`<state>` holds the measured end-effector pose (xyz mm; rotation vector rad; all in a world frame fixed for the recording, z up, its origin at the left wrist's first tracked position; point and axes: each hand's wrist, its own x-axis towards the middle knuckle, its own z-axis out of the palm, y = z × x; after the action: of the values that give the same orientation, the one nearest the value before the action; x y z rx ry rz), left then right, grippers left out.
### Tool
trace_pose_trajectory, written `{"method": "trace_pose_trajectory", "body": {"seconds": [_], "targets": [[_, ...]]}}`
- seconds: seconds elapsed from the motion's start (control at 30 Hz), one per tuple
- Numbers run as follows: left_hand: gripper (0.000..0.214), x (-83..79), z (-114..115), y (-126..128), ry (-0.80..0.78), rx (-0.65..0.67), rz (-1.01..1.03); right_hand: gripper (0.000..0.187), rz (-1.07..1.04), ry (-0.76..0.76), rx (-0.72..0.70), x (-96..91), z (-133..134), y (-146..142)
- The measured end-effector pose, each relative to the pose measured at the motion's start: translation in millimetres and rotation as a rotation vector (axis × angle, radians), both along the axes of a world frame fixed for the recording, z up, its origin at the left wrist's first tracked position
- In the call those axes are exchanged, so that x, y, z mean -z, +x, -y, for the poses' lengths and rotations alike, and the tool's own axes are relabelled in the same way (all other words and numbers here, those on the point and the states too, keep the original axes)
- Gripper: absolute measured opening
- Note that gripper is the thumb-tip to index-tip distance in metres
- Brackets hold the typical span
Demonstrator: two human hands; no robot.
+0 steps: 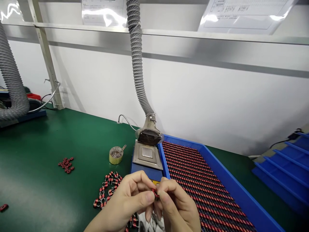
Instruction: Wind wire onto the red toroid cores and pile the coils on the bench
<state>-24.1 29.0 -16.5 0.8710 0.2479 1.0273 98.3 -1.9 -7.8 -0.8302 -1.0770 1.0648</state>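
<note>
In the head view, a small red-and-black wire-wound coil is pinched at the fingertips of both hands. My left hand grips it from the left between thumb and index finger. From the right, my right hand closes on the same coil, its thumb and index finger pressed together. The fingers cover most of the part. Beside my left hand lies a loose pile of similar red coils with bare wire ends. A crumpled whitish material shows below the hands.
A blue tray at right carries rows of red coils. Ahead stands a metal-topped solder pot under a grille hood on a grey hose. Left are a yellow cup and small red rings. Blue trays stand far right.
</note>
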Motion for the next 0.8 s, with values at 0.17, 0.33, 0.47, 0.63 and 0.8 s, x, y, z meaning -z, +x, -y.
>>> {"method": "trace_pose_trajectory", "body": {"seconds": [0.17, 0.33, 0.47, 0.63, 0.8], "targets": [[0.040, -9.3, 4.2, -1.1, -0.064, -0.020, -0.079, 0.033, -0.069, -0.042, -0.062, 0.5, -0.5, -0.6], [0.040, -14.9, 5.0, -1.4, -0.075, -0.033, -0.064, 0.032, -0.068, 0.035, -0.028, 0.8, -2.1, -2.5], [0.039, -14.6, 3.8, -0.9, -0.089, -0.035, -0.056, 0.029, -0.119, -0.007, -0.026, 1.1, -2.6, -3.1], [0.038, -13.6, 4.4, -2.3, -0.089, -0.020, -0.053, 0.030, -0.205, -0.081, -0.003, 1.8, -2.5, -6.3], [0.036, -14.5, 4.5, -4.0, -0.069, -0.035, -0.073, 0.029, -0.164, -0.072, 0.072, -0.9, -3.1, -8.1]]}}
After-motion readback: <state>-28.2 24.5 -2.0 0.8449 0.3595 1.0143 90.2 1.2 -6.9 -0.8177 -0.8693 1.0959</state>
